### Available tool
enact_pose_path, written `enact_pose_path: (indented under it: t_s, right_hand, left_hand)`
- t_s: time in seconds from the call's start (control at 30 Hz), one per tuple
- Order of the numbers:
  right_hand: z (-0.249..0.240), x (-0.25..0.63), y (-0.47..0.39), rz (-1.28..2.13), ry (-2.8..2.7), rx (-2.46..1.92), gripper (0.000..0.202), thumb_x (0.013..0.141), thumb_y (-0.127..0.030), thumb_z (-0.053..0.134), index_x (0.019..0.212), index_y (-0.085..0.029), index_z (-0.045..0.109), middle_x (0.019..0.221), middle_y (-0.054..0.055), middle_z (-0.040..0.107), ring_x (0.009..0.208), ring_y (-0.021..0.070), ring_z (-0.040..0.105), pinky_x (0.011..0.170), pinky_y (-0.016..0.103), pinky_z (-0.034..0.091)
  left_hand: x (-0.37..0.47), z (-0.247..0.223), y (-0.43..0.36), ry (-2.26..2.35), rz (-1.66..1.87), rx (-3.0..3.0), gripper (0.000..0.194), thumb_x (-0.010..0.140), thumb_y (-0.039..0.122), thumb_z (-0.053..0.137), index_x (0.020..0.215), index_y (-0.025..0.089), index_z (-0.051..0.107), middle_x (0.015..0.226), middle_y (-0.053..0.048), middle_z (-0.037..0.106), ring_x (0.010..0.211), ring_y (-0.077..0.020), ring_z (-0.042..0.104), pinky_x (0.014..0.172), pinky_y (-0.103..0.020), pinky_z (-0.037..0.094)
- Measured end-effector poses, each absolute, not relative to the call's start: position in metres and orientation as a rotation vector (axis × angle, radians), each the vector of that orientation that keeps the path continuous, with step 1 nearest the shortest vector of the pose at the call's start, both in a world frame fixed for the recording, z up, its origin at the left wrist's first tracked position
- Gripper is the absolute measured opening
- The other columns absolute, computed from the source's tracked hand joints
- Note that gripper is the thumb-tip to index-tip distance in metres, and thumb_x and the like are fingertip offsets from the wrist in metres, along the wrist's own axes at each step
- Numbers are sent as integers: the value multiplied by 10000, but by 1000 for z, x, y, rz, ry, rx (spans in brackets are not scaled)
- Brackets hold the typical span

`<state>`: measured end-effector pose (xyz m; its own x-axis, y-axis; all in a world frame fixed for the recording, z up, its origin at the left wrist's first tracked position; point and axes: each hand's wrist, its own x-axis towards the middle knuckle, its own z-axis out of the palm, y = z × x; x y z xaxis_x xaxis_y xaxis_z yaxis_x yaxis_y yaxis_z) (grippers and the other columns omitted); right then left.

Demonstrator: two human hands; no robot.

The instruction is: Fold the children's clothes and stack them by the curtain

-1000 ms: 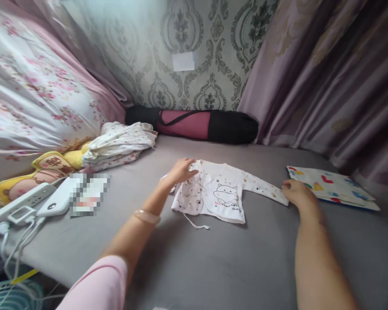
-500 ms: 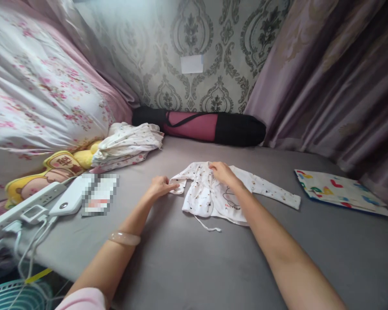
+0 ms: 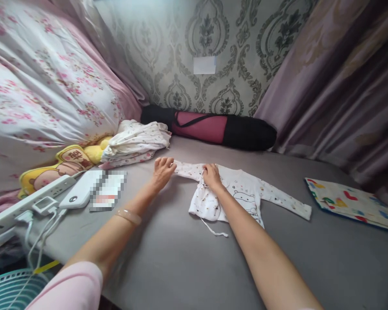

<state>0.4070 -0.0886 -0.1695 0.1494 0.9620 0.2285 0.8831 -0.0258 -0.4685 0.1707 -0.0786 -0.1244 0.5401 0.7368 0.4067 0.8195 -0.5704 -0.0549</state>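
A small white printed shirt (image 3: 245,183) lies on the grey bed surface (image 3: 168,254), with an animal drawing on its front and a white tie string (image 3: 213,230) trailing from its lower edge. My left hand (image 3: 164,172) is closed on the end of the left sleeve, which is stretched out sideways. My right hand (image 3: 211,175) has its fingers bent together on the cloth near the shoulder of that same sleeve. The other sleeve (image 3: 287,202) lies extended to the right.
Folded clothes (image 3: 137,140) and a yellow plush (image 3: 51,174) lie at the left, near a power strip (image 3: 6,219), cables and a white power bank (image 3: 80,191). A black and red bag (image 3: 203,127) lies along the wall. A colourful flat item (image 3: 352,200) is at the right.
My left hand has moved away from me, straightening the left sleeve outward. My right hand has shifted slightly toward that sleeve. The camera view has turned a little left.
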Motion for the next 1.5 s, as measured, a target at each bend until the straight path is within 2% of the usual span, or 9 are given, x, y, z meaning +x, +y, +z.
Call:
enact_pose_path:
  t_s: [0.13, 0.27, 0.4, 0.53, 0.83, 0.97, 1.23, 1.4, 1.5]
  right_hand:
    - [-173, 406, -90, 187, -1792, -1915, 299, 905, -130, 427, 1098, -155, 654, 1155, 123, 599, 1115, 227, 489, 974, 315, 348]
    - [-166, 404, -88, 213, -1835, -1985, 300, 958, -230, 402, 1118, -159, 645, 1156, 131, 594, 1125, 235, 482, 971, 328, 337]
    - [-161, 397, -89, 188, -1820, -2072, 351, 982, -289, 353, 1162, -165, 628, 1176, 143, 582, 1116, 258, 477, 950, 355, 346]
    - [-164, 390, -97, 79, -1821, -2082, 339, 965, -259, 376, 1215, -184, 593, 1233, 144, 539, 1105, 279, 458, 905, 367, 370]
    - [-165, 386, -101, 54, -1802, -2091, 327, 968, -318, 366, 1177, -203, 589, 1182, 138, 535, 1070, 287, 455, 883, 386, 379]
    - [-165, 383, -101, 45, -1793, -2097, 352, 963, -351, 381, 1204, -181, 573, 1197, 150, 520, 1093, 303, 443, 893, 409, 375]
    - [-167, 383, -101, 32, -1785, -2111, 353, 962, -351, 390, 1212, -179, 569, 1209, 151, 522, 1112, 307, 435, 907, 415, 379]
    - [-167, 381, -101, 16, -1790, -2129, 350, 962, -348, 392, 1209, -178, 571, 1197, 147, 525, 1102, 297, 440, 903, 406, 379]
    - [-166, 380, -102, -17, -1786, -2145, 358, 967, -348, 379, 1227, -182, 561, 1190, 136, 528, 1087, 288, 448, 898, 398, 379]
  left_hand:
    - [149, -141, -67, -1583, -382, -2608, 337, 756, 38, 453, 956, 237, 638, 1175, -89, 597, 1128, -256, 493, 972, -409, 340]
    - [148, -142, -50, -2189, -521, -2429, 302, 863, 174, 403, 1089, 174, 603, 1138, -121, 627, 1066, -227, 561, 880, -320, 415]
    - [160, -139, -32, -2460, -435, -2363, 374, 872, 463, 473, 986, 142, 625, 1064, -153, 666, 1015, -263, 598, 824, -319, 427]
    - [170, -134, -25, -2605, -333, -2374, 272, 803, 428, 577, 857, 165, 621, 932, -120, 696, 951, -260, 620, 770, -299, 427]
    - [182, -130, -36, -2433, -696, -2288, 325, 945, 357, 336, 1166, 149, 452, 1016, -145, 658, 949, -250, 624, 778, -307, 445]
    - [178, -138, -40, -2293, -412, -2340, 373, 971, 374, 284, 1239, 146, 405, 973, -182, 674, 908, -303, 640, 773, -376, 437]
    - [186, -138, -38, -2291, -153, -2247, 351, 919, 67, 260, 1203, 38, 464, 1034, -241, 640, 977, -324, 621, 778, -397, 437]
    - [201, -133, -42, -1889, -376, -2391, 337, 903, 40, 258, 1084, -6, 539, 1163, -260, 553, 1161, -365, 468, 955, -480, 345]
    - [230, -138, -49, -1529, -462, -2655, 296, 887, 75, 359, 1111, 76, 553, 1197, -184, 572, 1176, -291, 474, 1026, -419, 329]
